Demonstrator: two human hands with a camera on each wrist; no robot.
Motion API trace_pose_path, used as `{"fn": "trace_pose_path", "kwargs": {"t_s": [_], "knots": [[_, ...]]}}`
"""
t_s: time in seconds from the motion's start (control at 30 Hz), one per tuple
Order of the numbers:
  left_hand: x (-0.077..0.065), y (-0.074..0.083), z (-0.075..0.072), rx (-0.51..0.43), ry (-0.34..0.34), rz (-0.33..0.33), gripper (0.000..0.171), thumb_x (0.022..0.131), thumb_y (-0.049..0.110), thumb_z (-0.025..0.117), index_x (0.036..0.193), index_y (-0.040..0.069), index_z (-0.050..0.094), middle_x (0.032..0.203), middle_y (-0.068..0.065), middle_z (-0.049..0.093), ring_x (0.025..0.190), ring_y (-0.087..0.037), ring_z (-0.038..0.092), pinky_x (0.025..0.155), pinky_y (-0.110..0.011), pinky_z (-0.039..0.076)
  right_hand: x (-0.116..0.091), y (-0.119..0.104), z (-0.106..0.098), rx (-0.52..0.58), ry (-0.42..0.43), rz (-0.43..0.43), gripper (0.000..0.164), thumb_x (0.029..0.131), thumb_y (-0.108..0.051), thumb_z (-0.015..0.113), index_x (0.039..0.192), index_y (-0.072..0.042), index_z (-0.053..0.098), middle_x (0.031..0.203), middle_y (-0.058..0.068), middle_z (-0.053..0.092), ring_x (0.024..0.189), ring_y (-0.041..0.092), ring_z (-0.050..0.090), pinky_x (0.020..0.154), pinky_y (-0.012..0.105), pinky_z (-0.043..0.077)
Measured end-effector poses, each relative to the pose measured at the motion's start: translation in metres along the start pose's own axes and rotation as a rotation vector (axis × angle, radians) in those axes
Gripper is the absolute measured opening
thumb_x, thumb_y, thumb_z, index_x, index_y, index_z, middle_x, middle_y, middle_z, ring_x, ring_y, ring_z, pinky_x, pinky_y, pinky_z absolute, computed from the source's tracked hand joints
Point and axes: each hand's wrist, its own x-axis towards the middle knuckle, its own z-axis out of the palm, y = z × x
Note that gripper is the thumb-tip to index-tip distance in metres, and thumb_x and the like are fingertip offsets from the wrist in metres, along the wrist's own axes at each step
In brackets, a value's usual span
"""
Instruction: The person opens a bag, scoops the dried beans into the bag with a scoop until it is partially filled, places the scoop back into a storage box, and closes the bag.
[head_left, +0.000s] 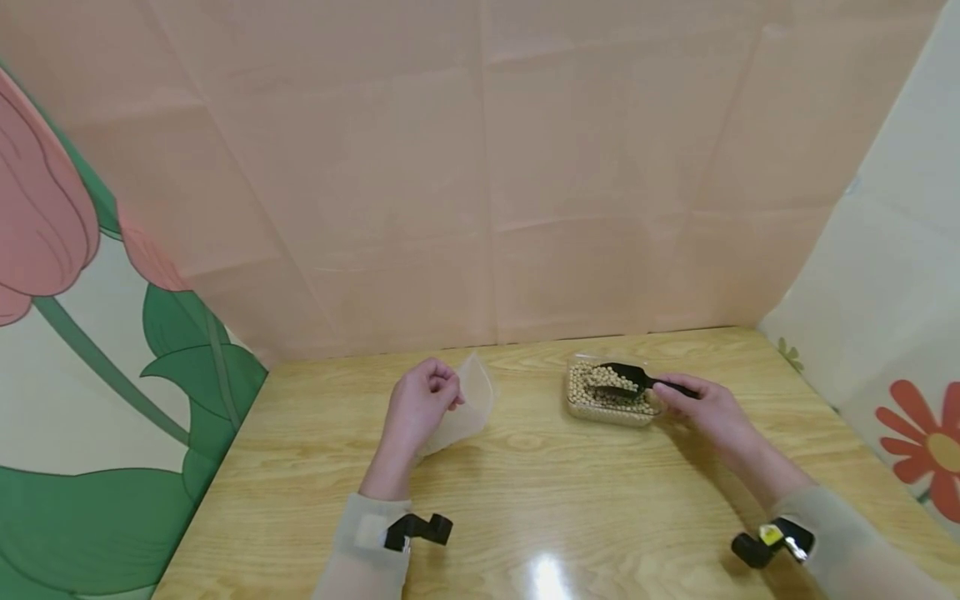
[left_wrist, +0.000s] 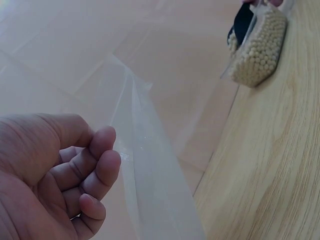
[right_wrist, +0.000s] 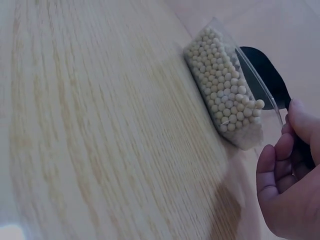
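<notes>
My left hand [head_left: 422, 404] pinches a translucent whitish bag [head_left: 474, 402] between thumb and index finger. In the left wrist view the thin bag [left_wrist: 157, 185] hangs beside the curled fingers, its top looking slightly parted. A clear plastic box [head_left: 607, 417] on the table holds pale round beans [right_wrist: 220, 85] that look like soybeans. My right hand [head_left: 708, 408] grips the handle of a black scoop [head_left: 636, 375]. The scoop's bowl is at the box, loaded with beans; whether its underside touches those below is hidden. Behind the box wall, the dark scoop [right_wrist: 265, 72] shows in the right wrist view.
Both hands work over a wood-grain table [head_left: 525, 492]. A pinkish sheet [head_left: 480, 183] covers the wall behind it. Walls with painted flowers stand at the left and right. A black camera mount [head_left: 417, 531] is strapped to each wrist.
</notes>
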Motion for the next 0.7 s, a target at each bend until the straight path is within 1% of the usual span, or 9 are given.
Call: {"fn": "trace_pose_path", "kwargs": {"t_s": [0.07, 0.2, 0.3, 0.47, 0.63, 0.7], "knots": [[0.0001, -0.0001, 0.0000, 0.001, 0.000, 0.003, 0.008, 0.108, 0.008, 0.067, 0.101, 0.008, 0.071, 0.078, 0.001, 0.074, 0.072, -0.017, 0.070, 0.077, -0.039, 0.058, -0.0017, -0.0016, -0.0007, 0.037, -0.002, 0.013, 0.052, 0.109, -0.040, 0.073, 0.150, -0.008, 0.067, 0.100, -0.006, 0.073, 0.095, 0.010, 0.066, 0.086, 0.028, 0.057], [-0.0002, -0.0003, 0.0001, -0.001, 0.000, 0.003, 0.008, 0.108, 0.008, 0.067, 0.101, 0.008, 0.071, 0.078, 0.001, 0.074, 0.072, -0.017, 0.070, 0.077, -0.038, 0.057, -0.0044, -0.0048, -0.0020, 0.137, -0.013, 0.038, 0.038, 0.108, -0.038, 0.074, 0.142, -0.020, 0.073, 0.104, -0.008, 0.071, 0.095, 0.009, 0.066, 0.089, 0.026, 0.058], [-0.0006, -0.0010, 0.0001, -0.003, 0.000, 0.005, 0.008, 0.109, 0.007, 0.067, 0.101, 0.008, 0.071, 0.078, 0.001, 0.074, 0.072, -0.017, 0.070, 0.077, -0.039, 0.057, -0.0050, -0.0055, -0.0028, 0.219, -0.025, 0.045, 0.028, 0.109, -0.032, 0.074, 0.136, -0.024, 0.076, 0.106, -0.009, 0.072, 0.094, 0.008, 0.066, 0.088, 0.025, 0.058], [-0.0003, -0.0010, 0.0001, -0.002, -0.001, 0.006, 0.008, 0.108, 0.008, 0.067, 0.101, 0.008, 0.071, 0.077, 0.001, 0.074, 0.072, -0.017, 0.070, 0.079, -0.040, 0.058, -0.0057, -0.0040, -0.0037, 0.345, -0.034, 0.033, 0.018, 0.109, -0.023, 0.074, 0.126, -0.026, 0.081, 0.103, -0.009, 0.073, 0.090, 0.008, 0.067, 0.084, 0.023, 0.059], [0.0005, -0.0011, 0.0004, 0.004, -0.002, 0.010, 0.009, 0.108, 0.008, 0.067, 0.101, 0.009, 0.071, 0.077, 0.002, 0.074, 0.072, -0.017, 0.070, 0.080, -0.041, 0.059, -0.0063, -0.0046, -0.0037, 0.395, -0.037, 0.025, 0.016, 0.109, -0.020, 0.074, 0.123, -0.025, 0.081, 0.101, -0.007, 0.072, 0.090, 0.008, 0.068, 0.084, 0.023, 0.059], [0.0004, -0.0011, 0.0004, 0.004, -0.001, 0.010, 0.009, 0.108, 0.008, 0.067, 0.100, 0.009, 0.071, 0.077, 0.002, 0.074, 0.072, -0.017, 0.071, 0.080, -0.040, 0.058, -0.0074, -0.0063, -0.0034, 0.417, -0.037, 0.016, 0.016, 0.109, -0.018, 0.073, 0.122, -0.024, 0.082, 0.098, -0.006, 0.072, 0.088, 0.009, 0.068, 0.082, 0.023, 0.059]]}}
